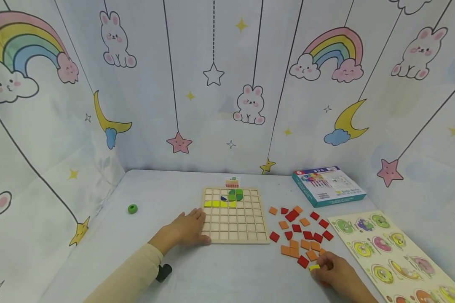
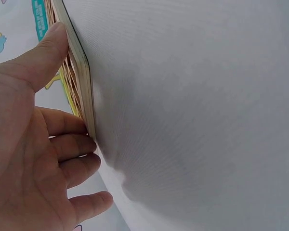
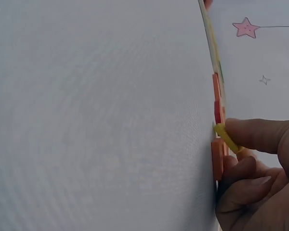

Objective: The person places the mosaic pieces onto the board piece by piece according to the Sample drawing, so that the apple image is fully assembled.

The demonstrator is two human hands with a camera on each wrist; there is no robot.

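A wooden grid board (image 1: 235, 227) lies on the table, with yellow tiles (image 1: 216, 203), green pieces (image 1: 235, 195) and a small blue piece (image 1: 223, 198) in its upper squares. My left hand (image 1: 189, 226) rests against the board's left side. In the left wrist view, its thumb (image 2: 53, 45) lies along the board's edge and the other fingers touch the rim, only slightly bent. Near the front right, my right hand (image 1: 335, 271) pinches a yellow tile (image 1: 314, 267) between thumb and finger. The right wrist view shows that yellow tile (image 3: 227, 138) tilted at the fingertips.
Red tiles (image 1: 296, 228) and orange tiles (image 1: 305, 244) are scattered right of the board. Behind it stands a small picture card (image 1: 233, 182). A box (image 1: 327, 185) and a fruit picture sheet (image 1: 383, 252) lie at right, a green bead (image 1: 132, 208) at left, a black object (image 1: 164, 273) by the left sleeve.
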